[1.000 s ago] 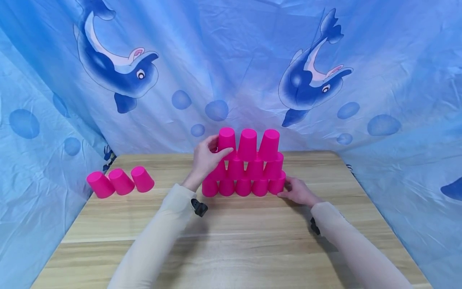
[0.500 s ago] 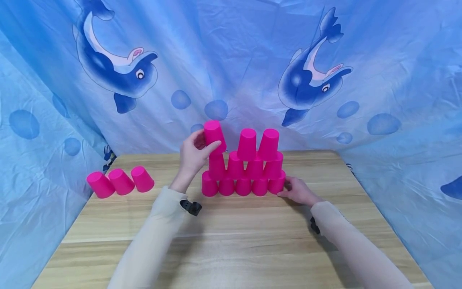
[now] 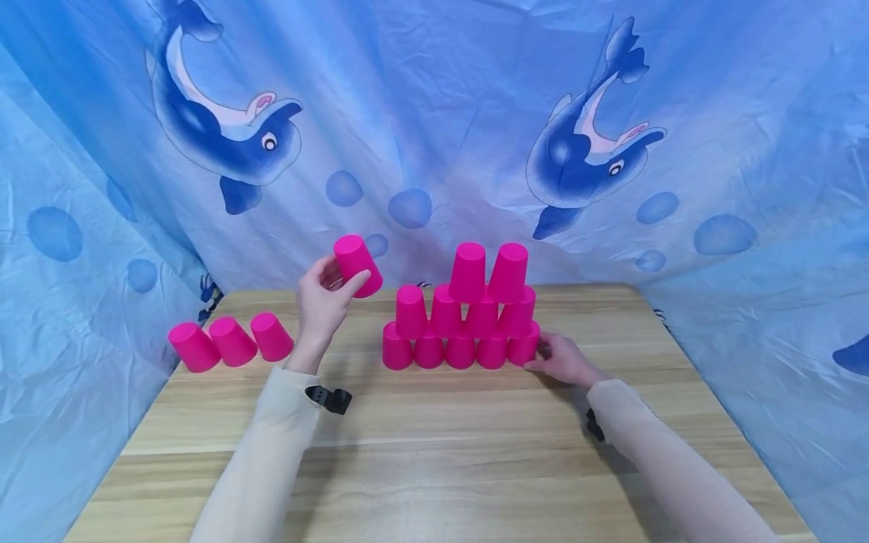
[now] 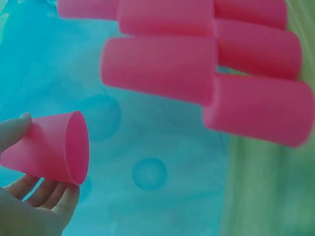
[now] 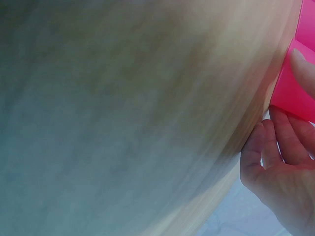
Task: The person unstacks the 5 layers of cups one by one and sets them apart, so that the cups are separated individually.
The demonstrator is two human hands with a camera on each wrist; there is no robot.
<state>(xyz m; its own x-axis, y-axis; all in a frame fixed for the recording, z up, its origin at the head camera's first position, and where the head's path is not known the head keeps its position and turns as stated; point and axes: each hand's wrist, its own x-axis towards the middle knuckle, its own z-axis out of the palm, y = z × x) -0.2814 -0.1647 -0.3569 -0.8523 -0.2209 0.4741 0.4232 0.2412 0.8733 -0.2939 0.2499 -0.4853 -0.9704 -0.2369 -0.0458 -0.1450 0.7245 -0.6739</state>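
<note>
My left hand (image 3: 322, 303) grips a pink plastic cup (image 3: 357, 265) in the air left of the stack, thumb on the near side. In the left wrist view the held cup (image 4: 47, 145) shows its open rim facing right, with the fingers below it. Upside-down pink cups form a stepped stack at mid-table: several in the bottom row, several in the middle row and two cups (image 3: 468, 273) on top at the right. My right hand (image 3: 562, 360) holds the rightmost bottom cup (image 3: 521, 347), its thumb in front. The right wrist view shows thumb and fingers on either side of this cup (image 5: 295, 91).
Three more upside-down pink cups (image 3: 233, 342) stand in a row at the table's left side. The wooden table (image 3: 448, 452) ends at a blue curtain (image 3: 434, 113) printed with dolphins. Each wrist wears a black strap device.
The left hand has lifted the leftmost cup off the top row and carried it left, away from the stack. My right hand has stayed at the bottom right cup.
</note>
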